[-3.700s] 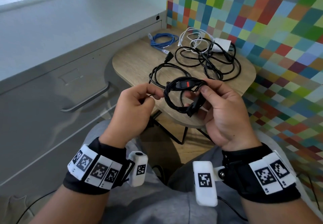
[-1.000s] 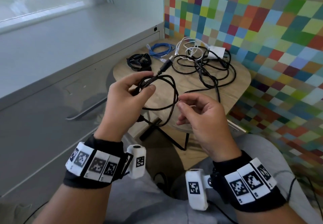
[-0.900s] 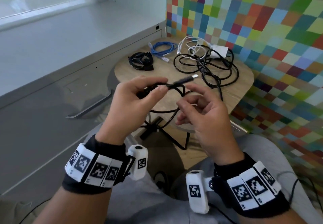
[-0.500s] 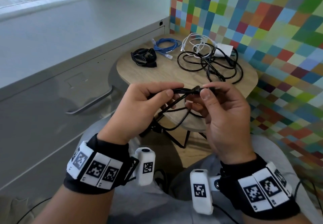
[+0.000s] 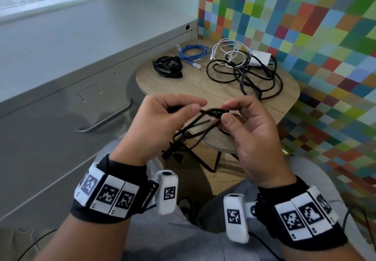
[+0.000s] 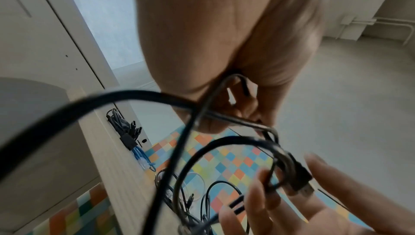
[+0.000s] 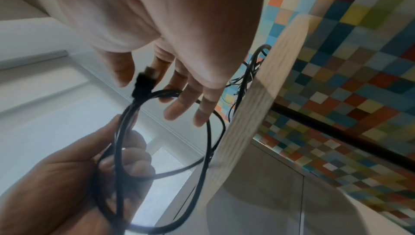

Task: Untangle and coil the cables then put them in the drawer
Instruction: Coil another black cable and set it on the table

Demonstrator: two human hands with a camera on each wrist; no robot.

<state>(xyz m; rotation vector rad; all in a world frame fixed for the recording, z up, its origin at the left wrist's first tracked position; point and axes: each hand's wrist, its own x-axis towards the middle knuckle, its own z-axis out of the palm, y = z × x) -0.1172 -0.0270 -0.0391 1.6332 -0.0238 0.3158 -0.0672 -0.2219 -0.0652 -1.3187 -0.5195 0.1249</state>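
Observation:
A thin black cable (image 5: pixel 193 127) hangs in loose loops between my hands, in front of the small wooden table (image 5: pixel 203 89). My left hand (image 5: pixel 183 108) grips the gathered loops (image 7: pixel 119 150) with curled fingers. My right hand (image 5: pixel 227 116) pinches the cable's USB plug (image 7: pixel 145 79) between thumb and forefinger, and its other fingers (image 7: pixel 179 107) are stretched out. On the table lie a coiled black cable (image 5: pixel 166 67), a blue cable (image 5: pixel 193 54), white cables with a charger (image 5: pixel 260 58) and a tangle of black cables (image 5: pixel 244 73). The grey drawer (image 5: pixel 61 118) on the left is closed.
The drawer's metal handle (image 5: pixel 105 118) sits just left of my left hand. A wall of coloured squares (image 5: pixel 305 26) stands behind and right of the table. The table's black wire legs (image 5: pixel 211 159) are below the hanging loops. My grey-trousered lap fills the foreground.
The earlier tied black coil now lies on the table's back left. My hands have since drawn together on another black cable, and my right hand has taken its plug end.

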